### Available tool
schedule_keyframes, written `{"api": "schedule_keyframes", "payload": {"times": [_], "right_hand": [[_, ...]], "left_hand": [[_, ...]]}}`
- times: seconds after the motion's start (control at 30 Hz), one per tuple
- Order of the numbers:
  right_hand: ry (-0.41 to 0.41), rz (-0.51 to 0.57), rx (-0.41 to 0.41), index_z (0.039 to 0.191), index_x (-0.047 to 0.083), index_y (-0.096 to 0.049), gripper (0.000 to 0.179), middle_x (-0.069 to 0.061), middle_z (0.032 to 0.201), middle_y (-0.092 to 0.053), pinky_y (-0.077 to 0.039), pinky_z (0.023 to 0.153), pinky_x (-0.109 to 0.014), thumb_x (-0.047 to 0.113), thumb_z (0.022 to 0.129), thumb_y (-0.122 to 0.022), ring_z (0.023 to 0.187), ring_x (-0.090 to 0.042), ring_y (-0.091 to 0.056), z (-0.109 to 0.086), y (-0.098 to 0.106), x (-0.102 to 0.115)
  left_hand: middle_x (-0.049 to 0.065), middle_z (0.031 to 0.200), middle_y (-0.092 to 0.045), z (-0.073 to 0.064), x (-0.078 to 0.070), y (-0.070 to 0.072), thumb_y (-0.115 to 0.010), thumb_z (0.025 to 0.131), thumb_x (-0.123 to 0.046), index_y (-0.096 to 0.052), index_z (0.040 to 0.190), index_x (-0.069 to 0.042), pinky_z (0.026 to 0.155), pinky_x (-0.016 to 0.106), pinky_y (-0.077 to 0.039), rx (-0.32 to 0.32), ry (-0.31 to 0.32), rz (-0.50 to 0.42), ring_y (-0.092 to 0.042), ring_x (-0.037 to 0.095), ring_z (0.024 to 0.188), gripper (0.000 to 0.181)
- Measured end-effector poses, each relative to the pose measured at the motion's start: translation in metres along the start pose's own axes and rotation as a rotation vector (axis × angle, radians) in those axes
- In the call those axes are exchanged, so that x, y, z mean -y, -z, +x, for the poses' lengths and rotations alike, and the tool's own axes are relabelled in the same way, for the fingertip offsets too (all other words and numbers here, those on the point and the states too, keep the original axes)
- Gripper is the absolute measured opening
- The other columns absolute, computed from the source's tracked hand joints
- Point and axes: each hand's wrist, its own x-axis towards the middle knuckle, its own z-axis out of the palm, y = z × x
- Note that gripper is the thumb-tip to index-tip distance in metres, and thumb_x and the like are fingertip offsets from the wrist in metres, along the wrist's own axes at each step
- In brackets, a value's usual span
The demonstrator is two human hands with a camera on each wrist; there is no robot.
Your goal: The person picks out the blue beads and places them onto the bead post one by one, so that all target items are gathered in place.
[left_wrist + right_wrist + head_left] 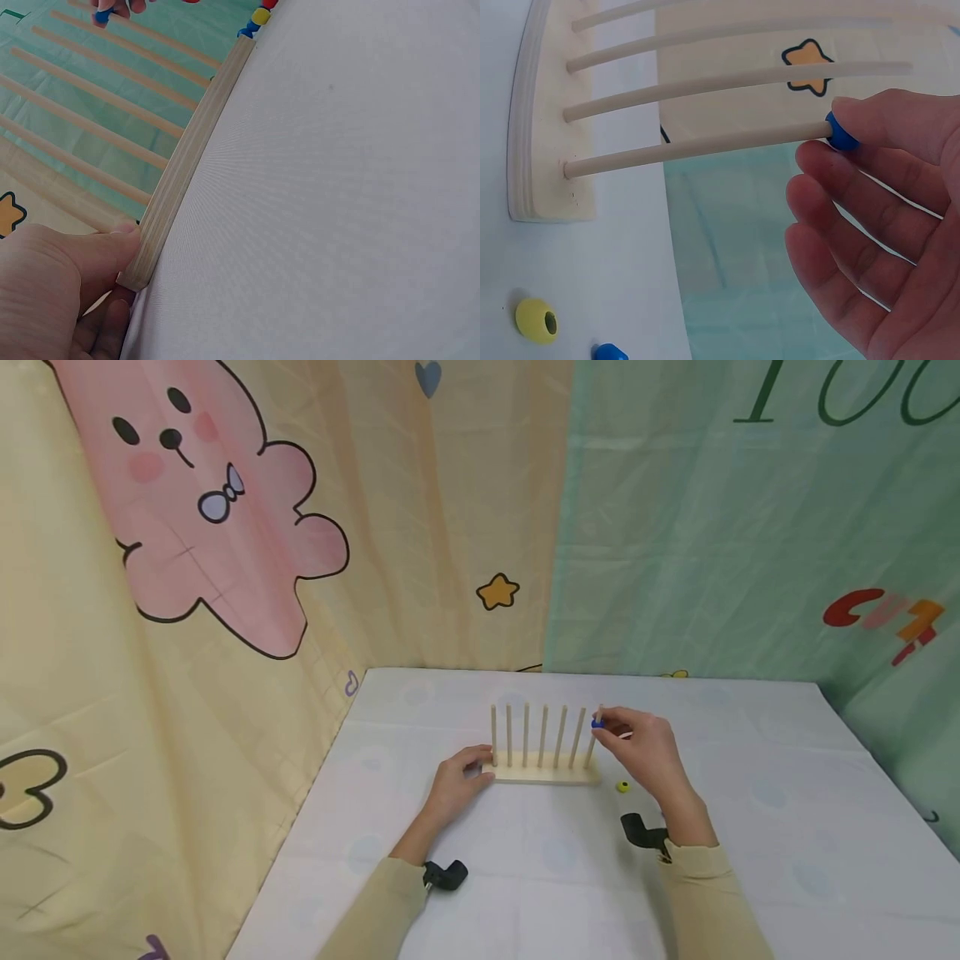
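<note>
A wooden peg rack [542, 774], a flat base with a row of several thin upright rods, stands on the table. My left hand [456, 783] grips the left end of its base; the left wrist view shows the thumb [112, 247] against the wood. At the rack's other end, my right hand [647, 750] pinches a blue bead [843, 136] between thumb and index finger. That bead sits around the upper part of the rightmost rod [705, 146], whose tip pokes out above it in the head view. The other right fingers are loosely bent beside the rod.
A yellow bead [622, 787] lies on the table just right of the base. Near it is another blue bead [610, 352], partly cut off by the frame. A red bead [272, 3] shows at the left wrist view's top edge. Printed curtains [450, 527] hang behind the table.
</note>
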Motion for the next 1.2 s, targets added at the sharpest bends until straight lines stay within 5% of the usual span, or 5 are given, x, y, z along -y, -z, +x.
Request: {"api": "schedule_keyframes", "payload": {"times": [1.2], "right_hand": [[-0.077, -0.039, 0.09, 0.111, 0.007, -0.074, 0.022, -0.002, 0.09, -0.07, -0.056, 0.072, -0.042, 0.019, 0.091, -0.076, 0.089, -0.025, -0.065, -0.007, -0.028, -0.023]], "left_hand": [[0.002, 0.135, -0.063, -0.001, 0.0, 0.001, -0.078, 0.088, -0.008, -0.073, 0.118, -0.011, 0.101, 0.041, -0.049, 0.002, 0.013, -0.016, -0.059, 0.022, 0.123, 0.03]]}}
